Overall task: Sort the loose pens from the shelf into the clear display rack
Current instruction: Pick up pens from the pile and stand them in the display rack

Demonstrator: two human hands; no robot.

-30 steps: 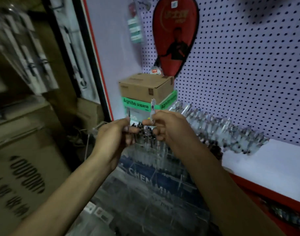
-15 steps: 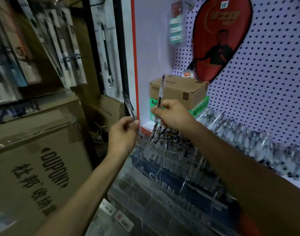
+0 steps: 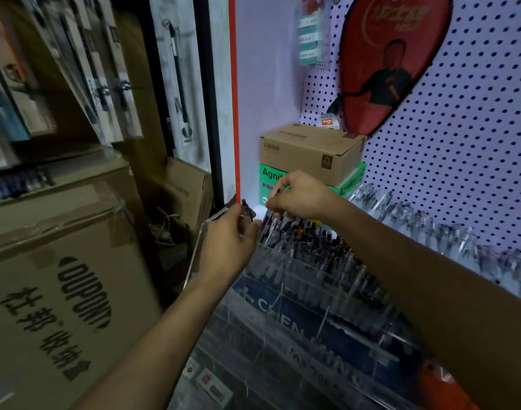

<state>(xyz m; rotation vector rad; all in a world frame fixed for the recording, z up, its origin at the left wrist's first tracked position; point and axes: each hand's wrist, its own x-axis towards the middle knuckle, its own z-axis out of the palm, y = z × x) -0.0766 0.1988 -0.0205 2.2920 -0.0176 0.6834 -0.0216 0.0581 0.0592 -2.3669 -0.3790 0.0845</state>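
Observation:
The clear display rack [image 3: 285, 327] stands in tiers below my hands, and its top row [image 3: 318, 244] holds several upright pens. My left hand [image 3: 226, 247] is at the rack's top left corner and pinches a dark pen [image 3: 246, 209] that sticks up from its fingers. My right hand [image 3: 300, 195] hovers over the left end of the top row, with another pen [image 3: 271, 213] pinched point down among the pens there. A row of loose clear pens [image 3: 425, 229] lies on the white shelf along the pegboard to the right.
A brown carton [image 3: 309, 152] sits on a green box [image 3: 268, 182] at the shelf's back corner. A red racket cover [image 3: 392, 57] hangs on the pegboard [image 3: 475, 128]. Large cardboard boxes [image 3: 52, 291] and hanging packaged goods [image 3: 105, 69] fill the left side.
Both hands came down from their raised position. The right hand lowered its pen into the top row. The left hand drew its pen in beside the rack's corner.

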